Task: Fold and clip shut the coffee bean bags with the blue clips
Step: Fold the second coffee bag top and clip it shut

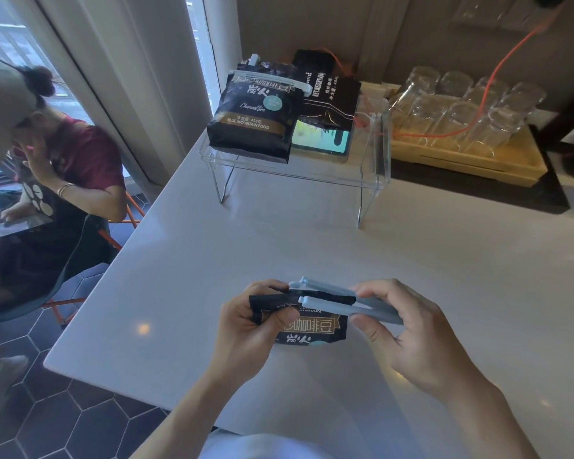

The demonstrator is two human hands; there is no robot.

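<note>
A black coffee bean bag (312, 327) stands on the white table near me, its top folded over. My left hand (249, 329) pinches the folded top at its left end. My right hand (401, 329) holds a pale blue clip (342, 301) by its hinge end; the clip's two arms are apart and straddle the fold from the right. On a clear acrylic stand (371, 173) at the back sits another black bag (252, 114) with a pale clip (272, 81) shut across its top, and a third dark bag (332, 91) behind it to the right.
A phone with a lit screen (322, 140) lies on the stand. A wooden tray (471, 160) of upturned clear glasses sits at the back right, with an orange cable over it. A seated person (63, 173) is at the left, beside the table's edge.
</note>
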